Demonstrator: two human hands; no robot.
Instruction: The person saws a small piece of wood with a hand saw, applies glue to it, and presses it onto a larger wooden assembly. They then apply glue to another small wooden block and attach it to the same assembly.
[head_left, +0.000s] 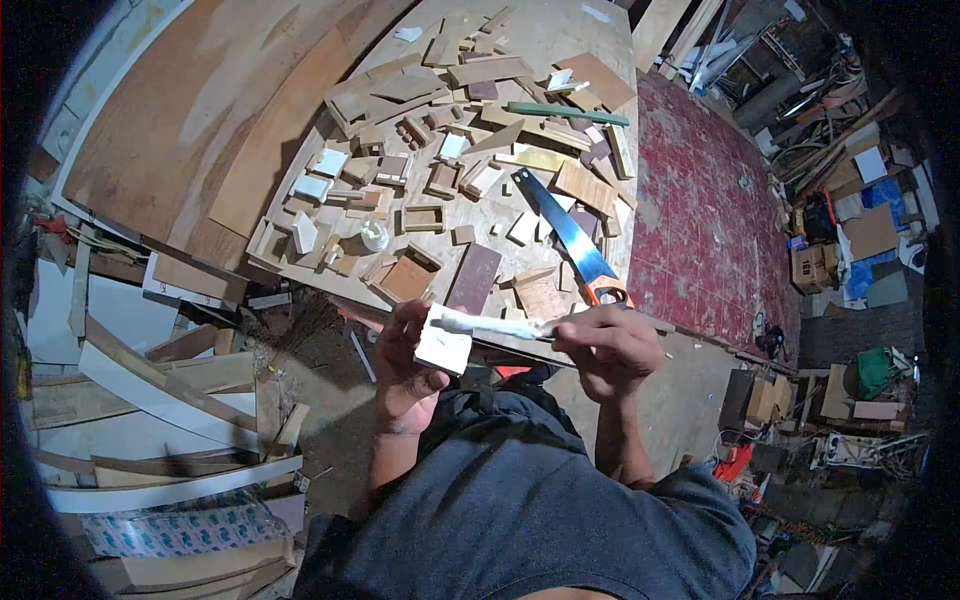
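My left hand (408,372) is closed round a small white wooden block (443,350), its fingers behind and the thumb at the lower edge. In a pinch, my right hand (610,350) has the right end of a slim white strip (495,327). The strip's left end lies over the top of the block. Just beyond my hands, on the worktable (480,235), are an open wooden tray (408,275), a dark reddish-brown panel (473,279) and a white jar (374,236). A handsaw (570,235) with an orange handle lies beyond my right hand.
Several small wooden boxes and offcuts cover the table, with a green strip (568,113) among them. Large wood sheets (170,110) lean at the left. Scrap boards (160,385) are piled lower left. Right of the table is a red floor (700,200); clutter stands beyond.
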